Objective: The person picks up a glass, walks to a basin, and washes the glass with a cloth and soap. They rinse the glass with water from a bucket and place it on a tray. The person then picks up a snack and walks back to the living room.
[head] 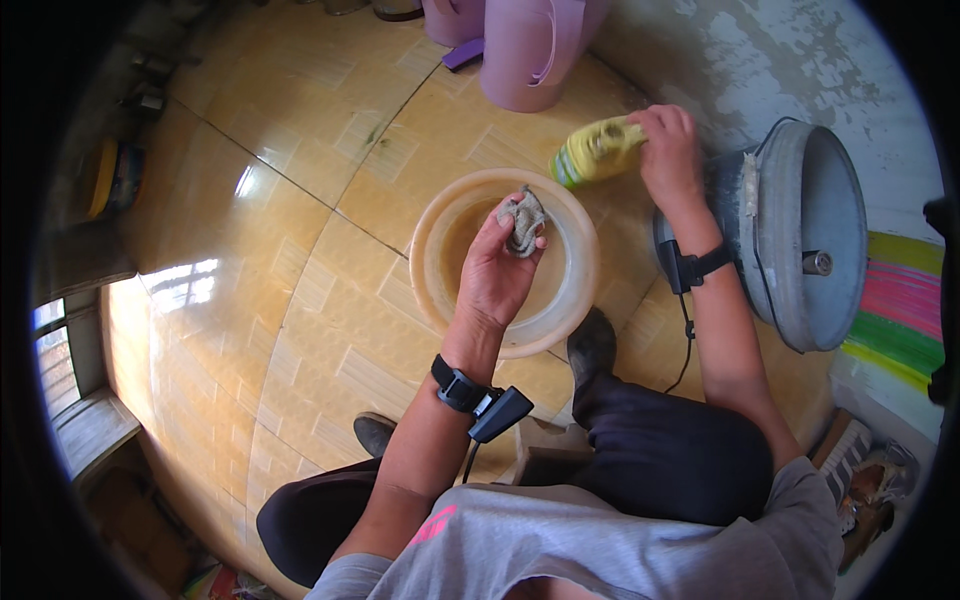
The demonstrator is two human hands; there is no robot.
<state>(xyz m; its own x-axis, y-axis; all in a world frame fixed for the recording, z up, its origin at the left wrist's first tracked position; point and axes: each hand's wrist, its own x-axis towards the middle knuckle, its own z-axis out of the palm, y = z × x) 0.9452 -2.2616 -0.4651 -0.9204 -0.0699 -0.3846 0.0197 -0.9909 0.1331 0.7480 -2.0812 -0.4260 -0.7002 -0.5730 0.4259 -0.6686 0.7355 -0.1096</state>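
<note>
Over a round plastic basin [429, 315] on the tiled floor, my left hand [496, 274] is palm up and holds a crumpled grey cloth [523, 223] between thumb and fingers. My right hand [670, 150], somewhat blurred, is beyond the basin on the right and grips the end of a yellow-green plastic packet [596, 151]. The packet is tilted, its lower left end close to the basin's rim. What the packet contains cannot be seen. Some liquid seems to lie in the basin.
A large bucket [810, 300] with a wire handle leans on its side by the right wall, a metal cylinder inside it. Purple plastic containers [525, 60] stand beyond the basin. My shoe [592, 341] is near the basin's lower right rim.
</note>
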